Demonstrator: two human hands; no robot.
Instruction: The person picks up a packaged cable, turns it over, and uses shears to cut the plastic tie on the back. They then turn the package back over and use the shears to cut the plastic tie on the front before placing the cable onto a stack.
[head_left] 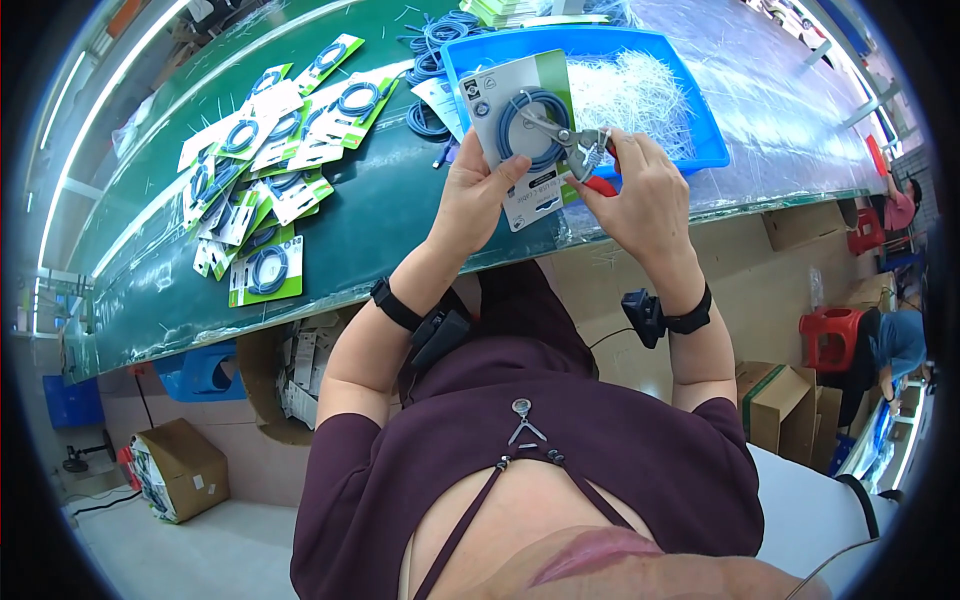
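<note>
My left hand (478, 192) is closed on the lower left edge of a white and green cable card (518, 75), its thumb lying on the front. A coiled blue cable (505, 135) sits on that card. In my right hand (645, 190) is a pair of cutting pliers (585, 147) with red handles, the fingers wrapped round the grips. The metal jaws reach over the upper right part of the coil; whether they touch the cable or a tie I cannot tell. Both hands are above the front edge of the green table (375, 215).
A blue tray (710, 140) of clear plastic strands (640, 95) stands behind my hands. Many carded cables (270, 150) lie piled at the left. Loose coiled blue cables (440, 35) rest beside the tray. Cardboard boxes (180, 470) are on the floor; another person (895, 340) sits far right.
</note>
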